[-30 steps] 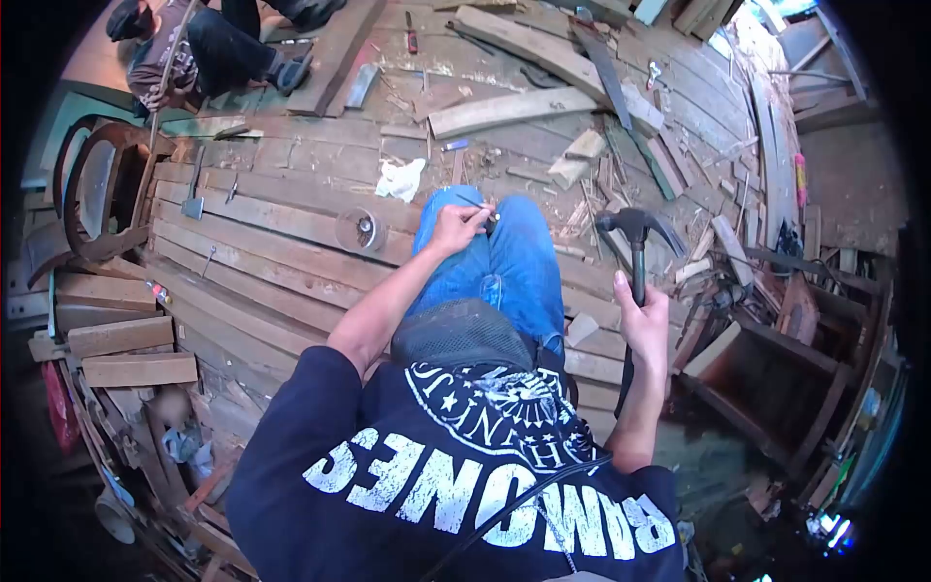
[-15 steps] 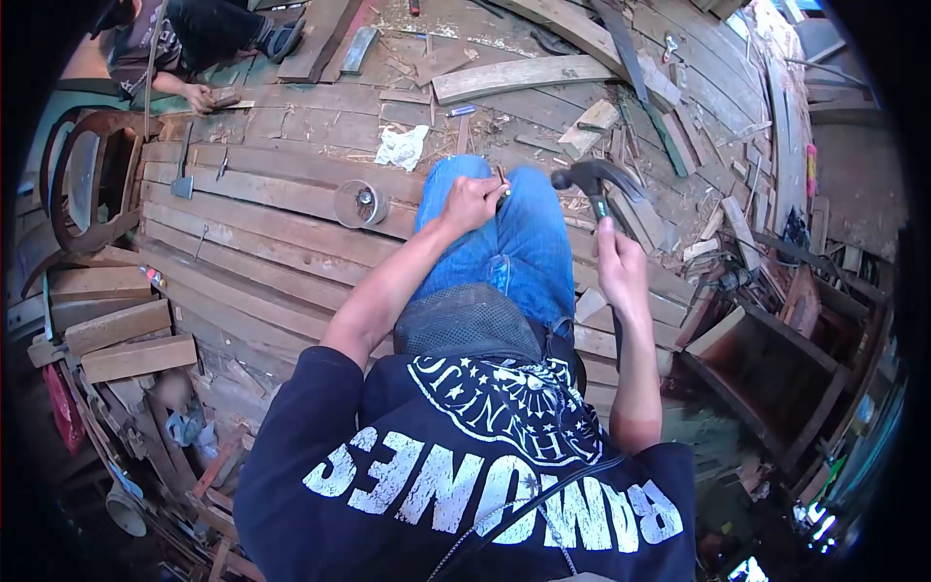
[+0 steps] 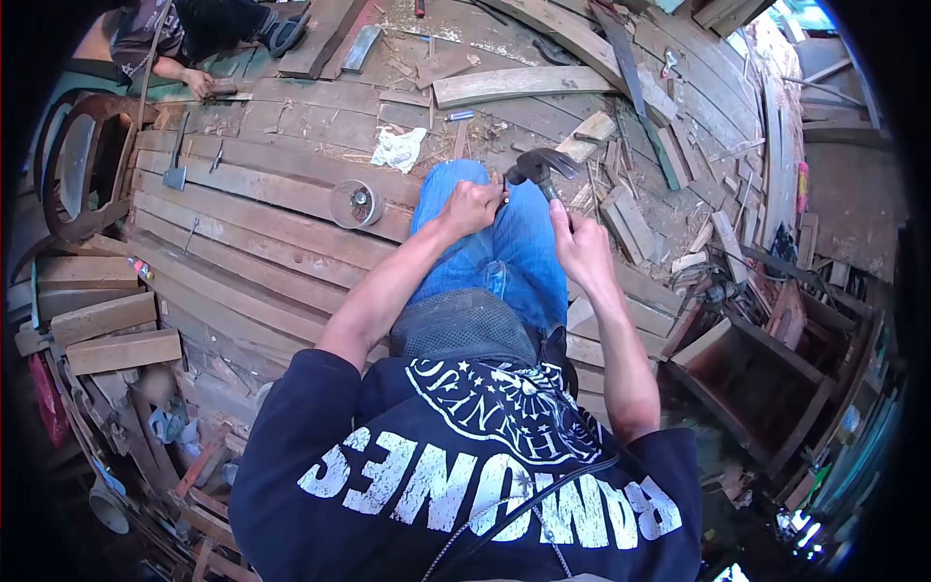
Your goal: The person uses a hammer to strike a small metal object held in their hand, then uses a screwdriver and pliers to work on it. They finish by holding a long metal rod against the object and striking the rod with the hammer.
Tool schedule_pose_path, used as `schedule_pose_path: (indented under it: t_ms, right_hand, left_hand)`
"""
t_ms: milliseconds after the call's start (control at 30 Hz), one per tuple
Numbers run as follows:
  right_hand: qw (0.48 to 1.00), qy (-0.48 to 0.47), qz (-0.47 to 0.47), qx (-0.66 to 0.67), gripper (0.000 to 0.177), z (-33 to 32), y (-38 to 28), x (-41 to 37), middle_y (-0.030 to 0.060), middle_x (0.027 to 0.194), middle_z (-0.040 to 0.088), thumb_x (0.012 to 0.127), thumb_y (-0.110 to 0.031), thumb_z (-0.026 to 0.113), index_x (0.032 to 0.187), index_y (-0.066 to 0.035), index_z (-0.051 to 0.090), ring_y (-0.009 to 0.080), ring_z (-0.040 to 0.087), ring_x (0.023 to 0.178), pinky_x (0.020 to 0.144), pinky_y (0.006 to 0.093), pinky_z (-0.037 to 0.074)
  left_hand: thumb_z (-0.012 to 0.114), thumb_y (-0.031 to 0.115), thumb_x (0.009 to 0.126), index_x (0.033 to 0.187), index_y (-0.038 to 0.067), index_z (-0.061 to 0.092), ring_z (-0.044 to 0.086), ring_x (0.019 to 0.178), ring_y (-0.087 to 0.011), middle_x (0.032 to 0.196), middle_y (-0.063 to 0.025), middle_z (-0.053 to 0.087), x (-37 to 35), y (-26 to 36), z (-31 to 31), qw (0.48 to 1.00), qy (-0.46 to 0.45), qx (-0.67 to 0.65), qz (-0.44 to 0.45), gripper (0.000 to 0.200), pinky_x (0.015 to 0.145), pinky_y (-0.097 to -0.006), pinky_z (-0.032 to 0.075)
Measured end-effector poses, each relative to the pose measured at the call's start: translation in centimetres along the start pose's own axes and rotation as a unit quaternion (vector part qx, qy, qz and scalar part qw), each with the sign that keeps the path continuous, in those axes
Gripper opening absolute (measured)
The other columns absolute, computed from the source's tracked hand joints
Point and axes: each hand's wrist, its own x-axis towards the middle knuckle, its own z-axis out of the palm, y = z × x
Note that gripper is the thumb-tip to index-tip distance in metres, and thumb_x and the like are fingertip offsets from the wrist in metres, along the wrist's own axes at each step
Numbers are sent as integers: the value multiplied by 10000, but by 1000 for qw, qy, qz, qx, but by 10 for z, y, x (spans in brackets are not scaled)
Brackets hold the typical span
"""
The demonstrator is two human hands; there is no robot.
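Note:
My right hand is wrapped round the handle of a claw hammer. The hammer's face points left, close beside the fingers of my left hand. That left hand is closed in a pinch over my thighs, in blue jeans. A small, slim dark piece stands up at its fingertips, too small to name. To the left, a round translucent tub with small bits inside stands on long wooden boards.
Farther left, a flat-bladed tool lies on the boards. A crumpled white cloth lies ahead. Wood offcuts and a dark wooden frame are at right. At upper left, another person's hand rests by a wood piece.
The hammer has swung left and down, from beside my right thigh to right at my left fingertips. My left hand stays nearly in place. The view has shifted slightly.

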Motion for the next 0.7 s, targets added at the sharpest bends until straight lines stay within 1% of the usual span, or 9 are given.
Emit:
schedule_pose_path:
  t_ms: [100, 133, 233, 300, 367, 400, 467, 533, 700]
  right_hand:
    - [1000, 15, -2, 5, 557, -13, -3, -3, 216, 540, 537, 958, -442, 478, 715, 43, 603, 348, 550, 498, 528, 446, 416]
    - [999, 20, 7, 32, 559, -19, -9, -6, 192, 524, 523, 957, -447, 481, 716, 43, 602, 296, 529, 481, 518, 422, 409]
    - [997, 54, -21, 51, 563, -29, -17, -11, 181, 519, 514, 956, -452, 484, 717, 44, 601, 262, 513, 477, 515, 413, 407]
    - [997, 57, -28, 42, 565, -32, -22, -13, 186, 523, 517, 955, -452, 485, 714, 46, 599, 284, 518, 479, 517, 419, 408]
    - [1000, 4, 11, -9, 563, -30, -20, -9, 95, 506, 423, 969, -459, 467, 730, 38, 581, 165, 392, 506, 494, 375, 338]
    - [1000, 5, 12, -10, 563, -28, -17, -7, 95, 506, 423, 969, -459, 467, 730, 38, 581, 165, 392, 506, 494, 375, 338]
    - [999, -5, -9, -32, 558, -24, -12, -4, 216, 542, 525, 949, -446, 500, 708, 48, 598, 325, 527, 488, 519, 434, 409]
    - [1000, -3, -7, -13, 558, -28, -20, -8, 218, 543, 526, 944, -448, 507, 706, 48, 597, 327, 529, 490, 519, 434, 411]
    - [999, 15, -15, 23, 556, -22, -15, -12, 210, 535, 524, 935, -453, 520, 710, 50, 596, 317, 533, 487, 519, 430, 413]
  left_hand:
    - [635, 17, 801, 794, 3, 665, 675, 661, -311, 757, -165, 680, 0, 1, -1, 1000, -6, 3, 24, 34, 572, -387, 534]
    - [635, 17, 801, 794, 3, 665, 675, 661, -311, 757, -165, 680, -1, 1, 0, 1000, -4, 1, 17, 34, 572, -387, 534]
    - [634, 10, 787, 790, 5, 650, 671, 650, -310, 731, -167, 670, 0, 0, -1, 999, -32, 37, 15, 16, 562, -388, 532]
    - [617, 68, 807, 755, 38, 626, 646, 606, -336, 657, -172, 637, 2, 1, 0, 997, -39, 55, 29, 61, 547, -439, 521]
    - [622, 72, 805, 751, 38, 621, 643, 604, -339, 649, -174, 634, 2, 1, -1, 998, -42, 46, 24, 63, 544, -440, 520]
    - [628, 75, 803, 748, 38, 616, 641, 602, -343, 640, -175, 630, 2, 0, -1, 998, -45, 40, 19, 67, 541, -440, 519]
    - [635, 63, 804, 766, 33, 614, 635, 579, -330, 634, -167, 624, 3, -3, 1, 998, -30, 35, 40, 53, 522, -428, 508]
    - [642, 51, 806, 785, 28, 613, 628, 557, -317, 627, -160, 618, 0, -2, 0, 998, -16, 31, 51, 43, 503, -416, 496]
    - [638, 23, 787, 787, 15, 624, 647, 601, -315, 667, -165, 637, 1, 2, -4, 996, -46, 45, 66, 16, 535, -406, 521]
